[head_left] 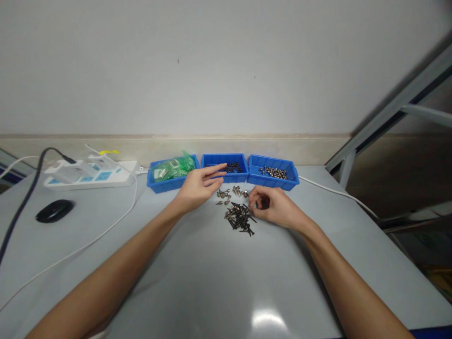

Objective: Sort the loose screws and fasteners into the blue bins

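Observation:
My left hand (199, 187) reaches over the front left corner of the middle blue bin (236, 178), its fingers stretched out and nothing visible in them. Dark screws (233, 167) lie in that bin. My right hand (277, 206) is curled, thumb and fingertips together, at the right side of a loose pile of black screws (240, 217) on the table. Whatever is between its fingertips is hidden. Just behind the pile sit small silvery fasteners (237, 190) and a cluster of brownish metal ones (223, 194), between my two hands.
The right blue bin (254, 175) holds shiny metal pieces (276, 173). A green plastic bag (176, 165) fills the left blue bin (155, 186). At left are a black mouse (54, 211), a white power strip (120, 178) and cables. A wall stands behind the table (197, 287).

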`<state>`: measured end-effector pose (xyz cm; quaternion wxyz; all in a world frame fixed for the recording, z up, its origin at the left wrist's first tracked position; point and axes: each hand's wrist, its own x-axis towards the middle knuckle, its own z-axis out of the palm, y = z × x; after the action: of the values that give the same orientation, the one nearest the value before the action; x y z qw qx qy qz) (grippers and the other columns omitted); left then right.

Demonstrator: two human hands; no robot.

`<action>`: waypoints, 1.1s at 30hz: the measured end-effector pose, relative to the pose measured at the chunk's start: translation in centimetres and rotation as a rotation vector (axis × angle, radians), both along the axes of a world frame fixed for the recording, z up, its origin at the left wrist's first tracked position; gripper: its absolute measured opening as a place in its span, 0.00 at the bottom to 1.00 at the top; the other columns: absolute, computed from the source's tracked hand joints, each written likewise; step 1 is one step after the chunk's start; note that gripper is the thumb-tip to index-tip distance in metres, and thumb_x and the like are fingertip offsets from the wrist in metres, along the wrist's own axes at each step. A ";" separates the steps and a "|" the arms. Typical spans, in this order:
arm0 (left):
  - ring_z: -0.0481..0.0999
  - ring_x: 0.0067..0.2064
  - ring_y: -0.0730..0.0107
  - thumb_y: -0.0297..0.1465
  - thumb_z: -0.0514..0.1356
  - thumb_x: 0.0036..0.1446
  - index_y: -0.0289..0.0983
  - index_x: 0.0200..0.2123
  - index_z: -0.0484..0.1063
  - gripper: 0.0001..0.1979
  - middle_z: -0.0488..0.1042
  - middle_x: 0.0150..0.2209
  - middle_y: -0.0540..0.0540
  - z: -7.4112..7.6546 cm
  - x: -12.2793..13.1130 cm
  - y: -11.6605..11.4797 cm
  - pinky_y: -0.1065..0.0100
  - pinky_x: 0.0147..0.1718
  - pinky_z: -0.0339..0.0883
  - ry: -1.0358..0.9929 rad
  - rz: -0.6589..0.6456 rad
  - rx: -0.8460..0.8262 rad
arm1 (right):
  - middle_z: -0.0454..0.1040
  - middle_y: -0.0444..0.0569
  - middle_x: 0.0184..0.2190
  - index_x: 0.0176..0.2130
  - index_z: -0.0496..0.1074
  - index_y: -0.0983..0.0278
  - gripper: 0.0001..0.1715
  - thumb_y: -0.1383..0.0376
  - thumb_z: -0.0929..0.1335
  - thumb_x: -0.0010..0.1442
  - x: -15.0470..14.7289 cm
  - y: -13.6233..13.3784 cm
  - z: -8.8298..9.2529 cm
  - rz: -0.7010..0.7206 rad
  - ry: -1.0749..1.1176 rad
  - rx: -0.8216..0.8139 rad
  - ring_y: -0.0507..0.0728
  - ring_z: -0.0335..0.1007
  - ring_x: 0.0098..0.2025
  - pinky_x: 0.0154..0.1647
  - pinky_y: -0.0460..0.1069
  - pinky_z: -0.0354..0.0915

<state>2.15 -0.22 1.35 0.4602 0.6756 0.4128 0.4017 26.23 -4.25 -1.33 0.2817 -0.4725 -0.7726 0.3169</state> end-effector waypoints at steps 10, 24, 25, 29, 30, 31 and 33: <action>0.81 0.39 0.67 0.29 0.61 0.57 0.37 0.40 0.80 0.10 0.83 0.39 0.45 0.6 0.3 -1.1 0.68 0.43 0.74 0.325 -0.248 0.247 | 0.81 0.49 0.33 0.35 0.71 0.62 0.11 0.68 0.74 0.50 0.0 0.0 0.1 -0.017 0.352 -0.142 0.57 0.79 0.35 0.39 0.52 0.74; 0.81 0.43 0.66 0.30 0.65 0.56 0.34 0.38 0.79 0.07 0.82 0.39 0.42 0.4 0.1 -1.3 0.65 0.47 0.75 0.087 -0.457 -0.037 | 0.81 0.48 0.32 0.36 0.69 0.61 0.19 0.61 0.78 0.49 -0.5 -0.5 1.3 -0.008 0.591 -0.330 0.58 0.81 0.35 0.39 0.52 0.75; 0.81 0.43 0.65 0.31 0.65 0.56 0.34 0.38 0.79 0.08 0.82 0.39 0.42 0.3 0.1 -1.2 0.65 0.47 0.75 0.080 -0.451 -0.053 | 0.81 0.48 0.32 0.36 0.68 0.61 0.19 0.61 0.78 0.50 -0.5 -0.4 1.2 -0.008 0.585 -0.324 0.58 0.81 0.36 0.39 0.52 0.75; 0.82 0.41 0.63 0.34 0.66 0.55 0.32 0.38 0.79 0.11 0.82 0.38 0.41 0.0 0.0 -0.5 0.63 0.46 0.76 0.004 -0.231 -0.057 | 0.80 0.48 0.32 0.36 0.69 0.62 0.14 0.64 0.75 0.52 -0.2 0.0 0.7 -0.023 0.439 -0.215 0.55 0.78 0.34 0.39 0.51 0.72; 0.82 0.43 0.62 0.35 0.66 0.55 0.32 0.40 0.79 0.12 0.82 0.40 0.41 -0.1 0.0 -0.2 0.62 0.48 0.75 -0.029 -0.148 -0.043 | 0.80 0.48 0.32 0.36 0.70 0.62 0.12 0.65 0.74 0.52 -0.1 0.1 0.5 -0.019 0.374 -0.177 0.55 0.77 0.33 0.38 0.51 0.72; 0.81 0.45 0.61 0.36 0.67 0.54 0.32 0.42 0.78 0.15 0.81 0.42 0.40 -0.1 0.0 0.0 0.61 0.51 0.74 -0.059 -0.077 -0.032 | 0.79 0.47 0.32 0.36 0.70 0.62 0.11 0.67 0.74 0.52 -0.1 0.1 0.4 -0.014 0.306 -0.142 0.54 0.76 0.32 0.37 0.51 0.71; 0.80 0.50 0.58 0.37 0.68 0.53 0.32 0.50 0.76 0.22 0.79 0.49 0.38 -0.1 -0.1 0.3 0.58 0.56 0.71 -0.099 -0.004 -0.025 | 0.79 0.47 0.32 0.36 0.71 0.62 0.10 0.70 0.73 0.51 -0.1 0.1 0.1 -0.002 0.189 -0.089 0.54 0.74 0.31 0.34 0.50 0.69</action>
<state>2.05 0.04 1.25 0.4894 0.6498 0.3932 0.4285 26.11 -4.15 -1.22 0.3324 -0.4533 -0.7274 0.3937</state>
